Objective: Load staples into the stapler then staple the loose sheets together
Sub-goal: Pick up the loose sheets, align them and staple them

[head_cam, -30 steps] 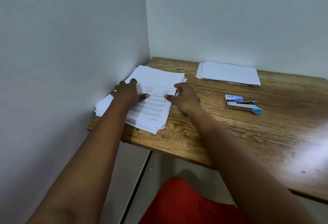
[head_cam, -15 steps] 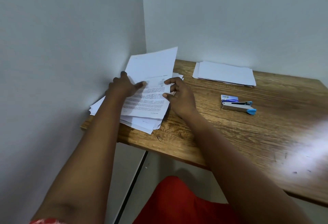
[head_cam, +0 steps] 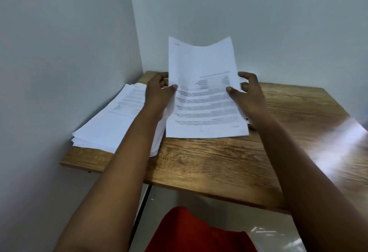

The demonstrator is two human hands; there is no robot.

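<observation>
White printed sheets (head_cam: 203, 92) that half a second ago barely left the stack (head_cam: 111, 120) now stand lifted between the pinching left hand (head_cam: 159, 92) and right hand (head_cam: 247, 94) over the counter (head_cam: 209, 164) (stapler hidden, apparently untouched).

- Held sheets (head_cam: 203, 92) stand nearly upright between left hand (head_cam: 158, 92) and right hand (head_cam: 247, 94), above the table (head_cam: 209, 162).
- Paper stack (head_cam: 117, 120) lies left of the grip, against the wall (head_cam: 59, 52).
</observation>
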